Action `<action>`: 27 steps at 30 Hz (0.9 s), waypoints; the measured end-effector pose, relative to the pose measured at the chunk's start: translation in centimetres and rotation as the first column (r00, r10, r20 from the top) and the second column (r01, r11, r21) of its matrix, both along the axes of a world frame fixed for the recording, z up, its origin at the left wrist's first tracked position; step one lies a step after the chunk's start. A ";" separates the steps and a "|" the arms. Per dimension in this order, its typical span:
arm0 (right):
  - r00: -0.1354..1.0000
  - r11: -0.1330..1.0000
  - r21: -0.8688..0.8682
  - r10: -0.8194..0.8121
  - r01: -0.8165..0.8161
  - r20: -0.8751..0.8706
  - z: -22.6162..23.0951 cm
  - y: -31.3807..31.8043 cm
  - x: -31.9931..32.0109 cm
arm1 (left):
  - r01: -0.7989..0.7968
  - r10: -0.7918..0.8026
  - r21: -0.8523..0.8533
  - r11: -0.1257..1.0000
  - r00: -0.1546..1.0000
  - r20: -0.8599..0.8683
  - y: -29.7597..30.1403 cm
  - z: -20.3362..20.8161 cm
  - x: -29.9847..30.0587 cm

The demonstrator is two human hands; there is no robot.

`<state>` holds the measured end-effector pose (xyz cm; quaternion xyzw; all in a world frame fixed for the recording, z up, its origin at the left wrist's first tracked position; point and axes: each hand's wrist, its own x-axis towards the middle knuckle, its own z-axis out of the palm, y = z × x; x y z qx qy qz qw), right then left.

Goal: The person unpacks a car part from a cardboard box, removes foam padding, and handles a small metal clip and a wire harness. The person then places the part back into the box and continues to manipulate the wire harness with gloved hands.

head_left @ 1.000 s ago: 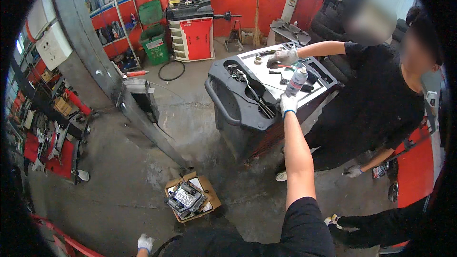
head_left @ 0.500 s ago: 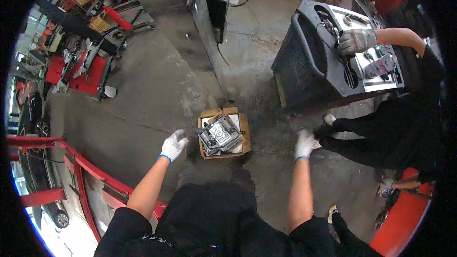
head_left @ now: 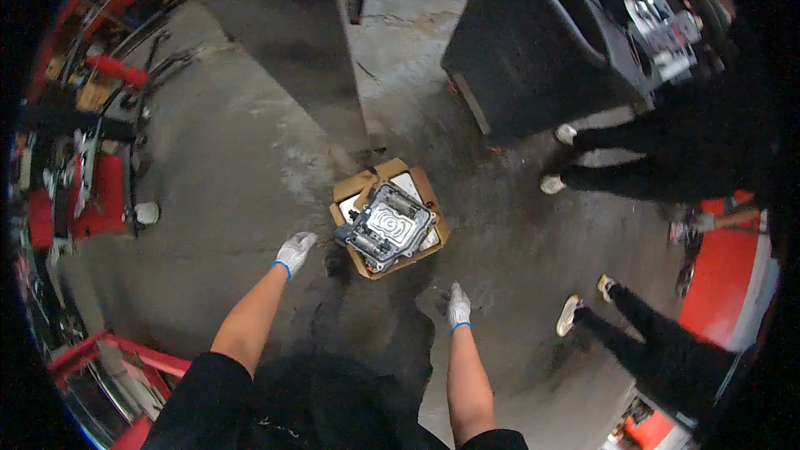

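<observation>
An open cardboard box [head_left: 343,193] stands on the floor in front of me, with white inserts inside. Tilted across its top lies a grey cast-metal car part [head_left: 388,227], which looks like a transmission control unit, with ridged loops on its face and a dark connector at the left. My left hand [head_left: 295,253], in a white glove with a blue cuff, hovers left of the box with its fingers stretched toward it. In a matching glove, my right hand [head_left: 458,307] is at the near right of the box, fingers extended forward. Neither hand touches the box or holds anything visible.
A dark tool cart [head_left: 533,50] stands at the far right, a gloved co-worker beside it. Another person [head_left: 637,325] is at the near right, by a red cabinet [head_left: 721,275]. A metal post [head_left: 275,33] rises beyond the box. Red tool stands [head_left: 92,200] are at the left.
My view has turned and dropped closer to the floor, so the box looks larger. My right hand has come inward toward the box; my left stays beside it. The metal part still lies on the box.
</observation>
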<state>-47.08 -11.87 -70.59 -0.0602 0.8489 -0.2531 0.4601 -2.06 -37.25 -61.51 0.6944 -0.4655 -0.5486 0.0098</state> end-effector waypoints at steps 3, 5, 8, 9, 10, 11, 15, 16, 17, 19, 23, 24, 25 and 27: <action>0.998 0.998 -0.018 0.058 -0.058 -0.001 -1.7 -1.3 2.6 | 0.183 -0.174 -0.169 0.969 0.983 0.065 0.9 -8.6 2.8; 0.998 0.989 -0.130 0.063 -0.065 -0.021 -6.4 -1.9 1.9 | -0.029 0.029 0.078 0.997 1.000 -0.003 -3.5 -5.8 -2.7; 0.998 0.996 -0.077 0.055 -0.055 0.001 -6.1 -9.0 3.8 | -0.253 0.266 0.110 0.961 0.955 -0.128 -4.2 -12.0 -3.3; 0.997 0.990 -0.119 0.073 -0.072 0.008 -6.4 -11.4 3.9 | -0.229 0.238 0.078 0.970 0.959 -0.154 -4.8 -15.2 -3.1; 0.996 0.984 -0.155 0.093 -0.090 0.013 -6.9 -13.0 3.9 | -0.127 0.127 0.008 0.992 0.972 -0.199 -5.6 -18.1 -2.5; 0.994 0.975 -0.195 0.112 -0.108 0.006 -8.5 -13.6 3.4 | -0.026 0.008 -0.071 0.997 0.969 -0.246 -7.0 -20.9 -2.5; 0.467 0.632 0.165 0.700 -0.757 -0.541 -15.9 -13.6 2.1 | -0.228 0.344 0.274 0.934 0.779 -0.524 -9.4 -22.3 -7.8; 0.431 0.622 0.192 0.701 -0.759 -0.568 -14.4 -14.9 3.1 | -0.183 0.264 0.215 0.959 0.851 -0.454 -9.3 -22.7 -6.7; 0.785 0.810 -0.190 0.435 -0.555 -0.441 -16.4 -14.9 3.0 | -0.093 0.164 0.176 0.980 0.877 -0.451 -9.7 -22.8 -6.6; 0.999 0.869 -0.495 0.031 -0.015 0.023 -19.4 -15.6 2.5 | 0.010 0.056 0.162 0.987 0.916 -0.397 -9.8 -21.9 -9.0; 0.836 0.682 -0.529 -0.233 0.505 0.498 -14.7 -19.4 5.7 | 0.102 -0.180 -0.202 0.974 0.891 -0.417 -8.0 -25.3 -10.3; 0.858 0.660 -0.595 -0.154 0.458 0.490 -16.7 -18.5 4.9 | 0.052 -0.119 -0.153 0.987 0.875 -0.470 -7.4 -26.1 -9.9; 0.884 0.676 -0.614 -0.123 0.407 0.450 -16.8 -18.6 4.8 | 0.034 -0.111 -0.168 0.985 0.874 -0.473 -7.0 -26.9 -9.3; 0.904 0.696 -0.598 -0.186 0.397 0.385 -17.2 -18.4 5.8 | 0.131 -0.224 -0.252 0.959 0.895 -0.386 -6.6 -28.3 -7.2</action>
